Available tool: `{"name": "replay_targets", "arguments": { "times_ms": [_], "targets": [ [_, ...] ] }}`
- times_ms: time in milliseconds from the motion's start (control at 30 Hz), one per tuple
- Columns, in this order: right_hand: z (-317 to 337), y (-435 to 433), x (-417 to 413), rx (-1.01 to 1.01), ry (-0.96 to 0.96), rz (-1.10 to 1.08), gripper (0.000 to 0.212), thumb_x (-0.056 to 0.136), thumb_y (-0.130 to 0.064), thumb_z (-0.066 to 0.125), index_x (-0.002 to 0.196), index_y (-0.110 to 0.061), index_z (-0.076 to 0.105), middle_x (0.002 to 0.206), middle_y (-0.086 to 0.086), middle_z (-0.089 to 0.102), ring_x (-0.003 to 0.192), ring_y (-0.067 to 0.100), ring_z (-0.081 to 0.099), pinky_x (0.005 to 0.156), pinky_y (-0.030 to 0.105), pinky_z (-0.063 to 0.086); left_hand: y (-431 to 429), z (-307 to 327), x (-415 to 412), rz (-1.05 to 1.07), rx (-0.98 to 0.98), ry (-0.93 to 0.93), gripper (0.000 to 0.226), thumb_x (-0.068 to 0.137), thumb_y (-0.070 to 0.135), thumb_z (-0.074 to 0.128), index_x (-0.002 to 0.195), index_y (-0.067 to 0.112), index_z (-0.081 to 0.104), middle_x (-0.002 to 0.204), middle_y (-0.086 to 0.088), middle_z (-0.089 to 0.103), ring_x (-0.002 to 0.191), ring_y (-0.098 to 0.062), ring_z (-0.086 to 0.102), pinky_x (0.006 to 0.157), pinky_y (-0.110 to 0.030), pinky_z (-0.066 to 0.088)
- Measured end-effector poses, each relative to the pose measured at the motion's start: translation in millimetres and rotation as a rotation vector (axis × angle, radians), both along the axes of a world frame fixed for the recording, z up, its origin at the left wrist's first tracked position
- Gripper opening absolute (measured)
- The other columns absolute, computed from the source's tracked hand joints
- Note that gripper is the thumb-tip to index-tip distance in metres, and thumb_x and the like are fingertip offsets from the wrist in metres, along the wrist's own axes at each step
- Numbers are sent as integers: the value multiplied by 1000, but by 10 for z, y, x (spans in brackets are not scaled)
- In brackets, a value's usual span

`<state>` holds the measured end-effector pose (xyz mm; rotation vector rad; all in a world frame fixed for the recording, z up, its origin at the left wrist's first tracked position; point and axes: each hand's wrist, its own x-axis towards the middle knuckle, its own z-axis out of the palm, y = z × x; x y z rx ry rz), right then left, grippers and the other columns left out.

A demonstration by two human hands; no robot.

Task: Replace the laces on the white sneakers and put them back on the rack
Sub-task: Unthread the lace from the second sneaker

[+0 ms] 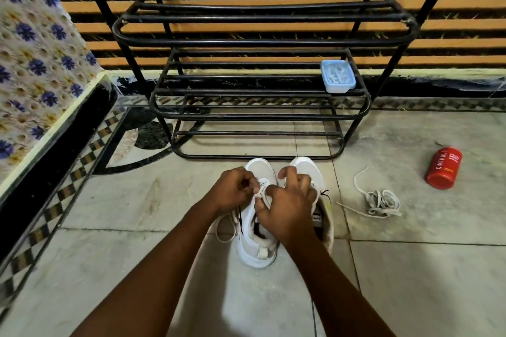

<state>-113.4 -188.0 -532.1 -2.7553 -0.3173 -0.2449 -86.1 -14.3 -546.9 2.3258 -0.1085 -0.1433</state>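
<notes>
Pinching the sneaker lace point(262, 191), left hand point(232, 191) and right hand point(290, 206) both curled tight, loose laces point(381, 202) at 3 o'clock

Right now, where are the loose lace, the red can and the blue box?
loose lace point(381, 201): head view, on its tangled coil on the floor.
red can point(443, 168): head view, middle of its side.
blue box point(337, 76): head view, on its lid.

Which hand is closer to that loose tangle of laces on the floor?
Right. The right hand pinches the sneaker's lace, with the loose tangle on the floor off to its right; the left hand, also on that lace, sits farther left.
</notes>
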Motion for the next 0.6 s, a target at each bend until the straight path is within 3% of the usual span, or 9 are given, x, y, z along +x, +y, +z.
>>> {"name": "replay_targets", "arguments": {
  "times_ms": [133, 233, 333, 400, 467, 533, 600],
  "targets": [
    [-195, 29, -5, 105, 41, 90, 32, 81, -38, 48, 77, -13, 68, 89, 10, 58, 85, 34, 56, 77, 42, 51, 20, 92, 109, -185, 257, -37, 16, 84, 8, 68, 88, 22, 74, 95, 5, 66, 92, -14, 64, 79, -27, 48],
    [-325, 14, 10, 200, 20, 121, 31, 88, -32, 46, 73, -11, 62, 80, 12, 59, 76, 34, 59, 73, 41, 50, -69, 105, 136, -335, 472, -84, 17, 83, 9, 65, 99, 12, 69, 106, -6, 63, 98, -28, 62, 80, -35, 49],
    [-380, -12, -54, 253, -37, 173, 24, 92, -24, 48, 78, -10, 62, 78, 12, 61, 74, 31, 58, 69, 38, 48, -120, 89, 102, -310, 508, -116, 12, 89, 16, 62, 99, 9, 61, 112, -11, 63, 102, -33, 61, 81, -38, 46],
    [-371, -9, -70, 236, -4, 168, 26, 94, -25, 46, 84, -9, 64, 79, 11, 63, 74, 30, 61, 67, 37, 49, -120, 24, 54, -190, 451, -126, 13, 90, 20, 59, 100, 11, 58, 117, -12, 67, 106, -35, 63, 82, -38, 47],
    [-357, 12, -82, 209, 19, 136, 31, 96, -28, 43, 83, -10, 63, 76, 10, 64, 69, 31, 62, 61, 37, 49, -132, -61, -4, 58, 322, -114, 15, 91, 22, 59, 98, 9, 57, 106, -14, 71, 98, -37, 64, 75, -36, 46],
    [-319, 22, -90, 189, 42, 109, 34, 96, -32, 40, 78, -11, 61, 71, 10, 63, 64, 32, 61, 56, 36, 46, -169, -110, -46, 386, 43, -33, 17, 86, 26, 62, 88, 10, 57, 88, -9, 69, 85, -32, 65, 74, -41, 53],
    [-294, 33, -105, 163, 77, 97, 39, 95, -35, 35, 77, -11, 61, 70, 11, 63, 63, 34, 62, 55, 35, 45, -170, -142, -48, 552, -252, 74, 19, 76, 31, 61, 77, 13, 56, 79, -7, 69, 79, -29, 69, 77, -50, 59]
  ]
}}
